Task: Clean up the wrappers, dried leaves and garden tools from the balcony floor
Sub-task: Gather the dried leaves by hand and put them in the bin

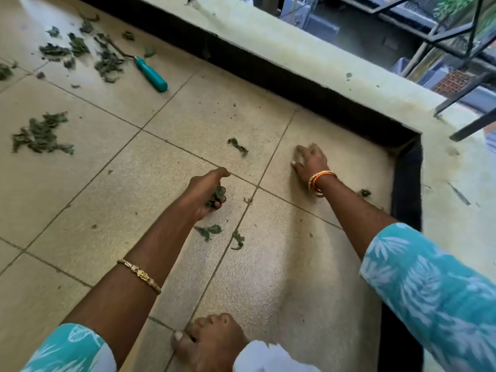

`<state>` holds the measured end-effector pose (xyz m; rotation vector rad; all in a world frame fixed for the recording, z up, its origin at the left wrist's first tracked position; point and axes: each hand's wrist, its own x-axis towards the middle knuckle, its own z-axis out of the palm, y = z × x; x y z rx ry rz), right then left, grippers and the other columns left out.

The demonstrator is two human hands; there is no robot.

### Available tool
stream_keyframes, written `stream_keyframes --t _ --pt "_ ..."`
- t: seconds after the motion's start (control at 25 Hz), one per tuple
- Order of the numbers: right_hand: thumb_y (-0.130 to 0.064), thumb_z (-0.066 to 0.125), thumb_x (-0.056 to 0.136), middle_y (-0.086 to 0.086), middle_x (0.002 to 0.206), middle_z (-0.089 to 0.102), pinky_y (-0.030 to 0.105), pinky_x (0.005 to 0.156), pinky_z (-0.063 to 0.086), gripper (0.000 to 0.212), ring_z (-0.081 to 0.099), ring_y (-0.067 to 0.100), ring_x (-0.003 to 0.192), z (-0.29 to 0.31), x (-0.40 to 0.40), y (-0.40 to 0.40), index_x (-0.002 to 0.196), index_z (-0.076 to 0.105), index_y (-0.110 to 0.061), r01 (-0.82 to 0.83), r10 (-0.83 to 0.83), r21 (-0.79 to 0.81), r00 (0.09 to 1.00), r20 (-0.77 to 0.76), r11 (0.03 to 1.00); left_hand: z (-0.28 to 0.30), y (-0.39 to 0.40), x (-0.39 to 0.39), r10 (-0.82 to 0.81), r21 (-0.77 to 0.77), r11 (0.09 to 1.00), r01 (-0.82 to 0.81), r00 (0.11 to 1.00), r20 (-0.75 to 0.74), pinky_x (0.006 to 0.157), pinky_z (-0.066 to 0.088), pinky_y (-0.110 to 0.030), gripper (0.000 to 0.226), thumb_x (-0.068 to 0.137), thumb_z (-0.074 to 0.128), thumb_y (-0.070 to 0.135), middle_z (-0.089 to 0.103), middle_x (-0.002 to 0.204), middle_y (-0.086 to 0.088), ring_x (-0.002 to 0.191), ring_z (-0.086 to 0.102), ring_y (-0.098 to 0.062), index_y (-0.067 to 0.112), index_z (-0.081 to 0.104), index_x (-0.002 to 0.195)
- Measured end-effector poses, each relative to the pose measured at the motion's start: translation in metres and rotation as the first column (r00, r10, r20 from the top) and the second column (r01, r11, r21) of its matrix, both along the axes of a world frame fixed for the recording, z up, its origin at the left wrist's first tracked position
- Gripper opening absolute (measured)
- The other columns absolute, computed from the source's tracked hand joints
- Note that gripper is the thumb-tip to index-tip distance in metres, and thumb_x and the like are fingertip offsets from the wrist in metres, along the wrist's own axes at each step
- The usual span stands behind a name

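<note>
Both hands are seen low over the tiled balcony floor (112, 200). A small bunch of dried leaves (218, 197) is gripped in the curled fingers of the left hand (205, 193); most of the bunch is hidden inside the fist. The right hand (310, 161) is laid on the floor with its fingers spread, but it is blurred, so it cannot be told if anything is under it.

Loose leaves are scattered around. One curled leaf (237, 145) is found at 12 o'clock from the left hand, and two leaf bits (209, 231) (238, 240) lie at 6 o'clock from it. A tiny scrap (365, 193) is seen beside the right forearm, near the dark wall base (405, 183). A bigger leaf pile (40, 135) is at 9 o'clock in the picture. More leaves (80, 49) are spread at 10 o'clock, cut off by the left edge.

A garden tool with a teal handle (150, 74) lies at 11 o'clock. Its metal end is buried under the leaves, so the kind of tool cannot be made out.

A bare foot (209, 342) is seen at 6 o'clock, partly cut off by the frame.
</note>
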<state>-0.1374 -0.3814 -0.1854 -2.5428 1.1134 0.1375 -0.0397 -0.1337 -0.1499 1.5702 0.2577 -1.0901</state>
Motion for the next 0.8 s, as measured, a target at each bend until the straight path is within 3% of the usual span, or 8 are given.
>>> stream_keyframes --t 0.16,0.24,0.36,0.48,0.6,0.68,0.8 --pt "-0.006 0.043 0.095 0.016 0.140 0.043 0.039 0.105 0.033 0.035 0.034 0.035 0.128 -0.012 -0.001 0.010 0.129 0.052 -0.005 -0.065 0.091 -0.150 0.980 0.174 0.986 -0.007 -0.002 0.001 0.035 -0.008 0.999 -0.035 0.999 -0.007 0.035 0.028 -0.016 0.026 0.095 0.053 0.024 0.043 0.059 -0.002 0.047 0.041 -0.014 0.013 0.049 0.072" --pt "0.004 0.043 0.091 0.017 0.129 0.052 0.039 0.091 0.043 0.033 0.041 0.034 0.117 -0.017 -0.003 0.022 0.120 0.058 0.000 -0.120 0.172 -0.275 0.970 0.171 0.954 -0.013 -0.001 0.000 0.018 -0.033 0.999 -0.019 0.999 -0.029 0.036 0.030 -0.016 0.027 0.098 0.049 0.024 0.049 0.056 0.000 0.046 0.042 -0.012 0.011 0.054 0.075" --pt "0.009 0.044 0.087 0.020 0.109 0.059 0.036 0.075 0.045 0.028 0.048 0.033 0.105 -0.015 0.000 0.027 0.106 0.063 0.004 -0.162 0.214 -0.349 0.970 0.116 0.923 -0.014 -0.003 -0.003 -0.030 -0.048 0.998 0.029 0.999 -0.029 0.038 0.035 -0.017 0.026 0.099 0.048 0.023 0.063 0.064 -0.001 0.047 0.046 -0.011 0.007 0.060 0.083" --pt "0.001 0.052 0.088 0.015 0.098 0.068 0.032 0.080 0.051 0.020 0.061 0.029 0.096 0.011 0.005 0.039 0.098 0.070 -0.001 -0.019 0.056 -0.121 0.948 0.313 0.992 -0.008 -0.011 -0.007 -0.117 -0.098 0.989 0.112 0.992 -0.045 0.039 0.039 -0.016 0.029 0.102 0.043 0.022 0.071 0.089 -0.009 0.044 0.053 -0.007 0.002 0.062 0.095" --pt "-0.007 0.067 0.082 -0.002 0.081 0.071 0.012 0.072 0.051 0.009 0.066 0.008 0.076 0.044 -0.007 0.084 0.088 0.073 -0.009 -0.026 -0.113 0.249 0.842 0.527 0.968 -0.001 -0.023 -0.017 -0.228 -0.163 0.962 0.219 0.973 -0.037 0.042 0.043 -0.016 0.035 0.102 0.042 0.029 0.073 0.094 -0.012 0.048 0.056 -0.007 0.001 0.063 0.101" --pt "-0.009 0.072 0.077 -0.003 0.078 0.068 0.012 0.069 0.050 0.006 0.063 0.005 0.073 0.052 -0.017 0.112 0.083 0.071 -0.012 -0.104 -0.066 0.299 0.859 0.508 0.948 0.001 -0.032 -0.030 -0.232 -0.178 0.959 0.222 0.972 -0.033 0.042 0.045 -0.018 0.034 0.100 0.045 0.033 0.072 0.076 -0.006 0.050 0.056 -0.009 0.004 0.064 0.099" --pt "-0.025 0.074 0.077 0.001 0.093 0.057 0.028 0.084 0.044 0.017 0.052 0.012 0.093 0.052 -0.034 0.113 0.090 0.069 -0.018 -0.083 -0.025 0.240 0.909 0.416 0.967 -0.001 -0.043 -0.044 -0.204 -0.120 0.972 0.201 0.979 -0.010 0.038 0.039 -0.018 0.025 0.099 0.050 0.025 0.060 0.062 -0.003 0.045 0.049 -0.009 0.007 0.064 0.089"
